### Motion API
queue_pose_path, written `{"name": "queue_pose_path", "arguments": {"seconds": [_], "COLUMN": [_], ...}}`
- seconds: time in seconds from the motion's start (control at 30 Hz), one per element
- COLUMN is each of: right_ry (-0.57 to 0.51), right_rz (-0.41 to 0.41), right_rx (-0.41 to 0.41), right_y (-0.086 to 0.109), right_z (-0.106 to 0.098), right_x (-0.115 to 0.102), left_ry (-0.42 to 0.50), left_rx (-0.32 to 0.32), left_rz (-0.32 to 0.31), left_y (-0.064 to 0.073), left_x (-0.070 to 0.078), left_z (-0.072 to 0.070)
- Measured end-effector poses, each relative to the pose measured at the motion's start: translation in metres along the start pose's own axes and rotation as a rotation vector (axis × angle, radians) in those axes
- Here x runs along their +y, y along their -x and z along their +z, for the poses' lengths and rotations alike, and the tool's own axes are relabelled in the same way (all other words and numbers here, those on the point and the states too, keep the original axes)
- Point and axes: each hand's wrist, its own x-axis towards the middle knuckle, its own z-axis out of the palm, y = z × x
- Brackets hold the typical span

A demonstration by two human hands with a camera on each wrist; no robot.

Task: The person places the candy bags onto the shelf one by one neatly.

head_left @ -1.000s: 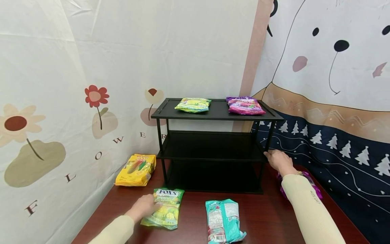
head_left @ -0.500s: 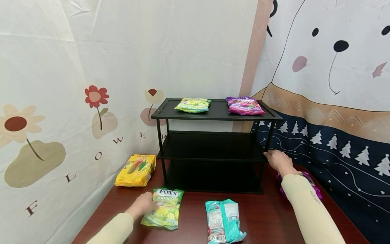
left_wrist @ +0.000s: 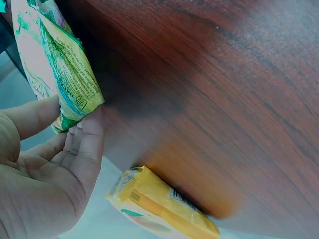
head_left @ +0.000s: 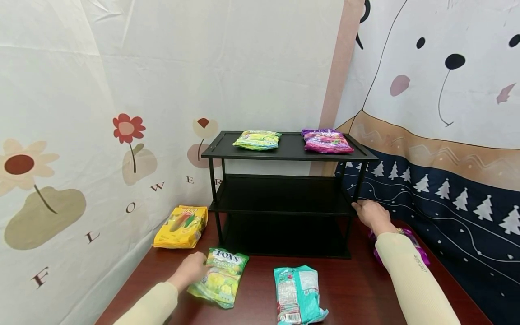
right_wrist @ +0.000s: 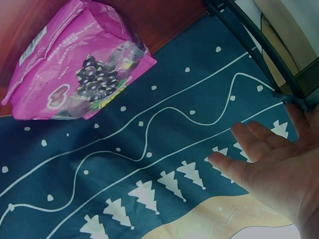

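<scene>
My left hand (head_left: 191, 271) pinches the left edge of a green and yellow Fox's candy bag (head_left: 223, 279) lying at the front left of the table. Up close in the left wrist view, thumb and fingertips hold one corner of that candy bag (left_wrist: 65, 64), which stands tilted off the wood. My right hand (head_left: 373, 215) holds the black three-tier shelf rack (head_left: 284, 214) at the right end of its middle shelf. Most fingers of the right hand (right_wrist: 269, 159) stretch loosely below the rack's corner; the thumb is hidden in that wrist view.
On the rack's top lie a yellow-green candy bag (head_left: 258, 140) and a purple one (head_left: 327, 141). A yellow mango bag (head_left: 182, 227) stands left of the rack. A teal bag (head_left: 299, 295) lies at front centre. Beneath the right forearm is a purple grape-printed bag (right_wrist: 84, 69).
The green candy bag has turned slightly clockwise, its top shifting right and its left edge pinched in my left hand. My right hand and the rack have stayed put.
</scene>
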Motion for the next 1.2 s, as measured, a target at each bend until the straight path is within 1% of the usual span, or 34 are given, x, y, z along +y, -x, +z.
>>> {"name": "queue_pose_path", "arguments": {"seconds": [0.27,0.5,0.63,0.87,1.0,1.2], "right_ry": [-0.003,-0.002,0.0,-0.007,0.01,0.012], "right_rz": [0.011,0.025,0.021,0.021,0.017,0.017], "right_rx": [-0.012,-0.029,-0.024,-0.022,-0.02,-0.026], "right_y": [0.0,0.0,0.0,-0.001,-0.001,-0.001], "right_z": [0.0,-0.001,0.0,0.0,0.0,0.0], "right_x": [-0.001,0.0,0.0,0.0,0.0,-0.001], "left_ry": [-0.013,0.012,0.001,-0.011,-0.011,-0.014], "left_rx": [0.017,0.042,0.05,0.066,0.06,0.073], "left_rz": [0.059,0.08,0.099,0.178,0.199,0.272], "left_y": [-0.002,-0.003,-0.004,-0.004,-0.004,-0.004], "left_x": [0.005,0.011,0.016,0.026,0.033,0.043], "left_z": [-0.007,-0.011,-0.015,-0.024,-0.027,-0.032]}}
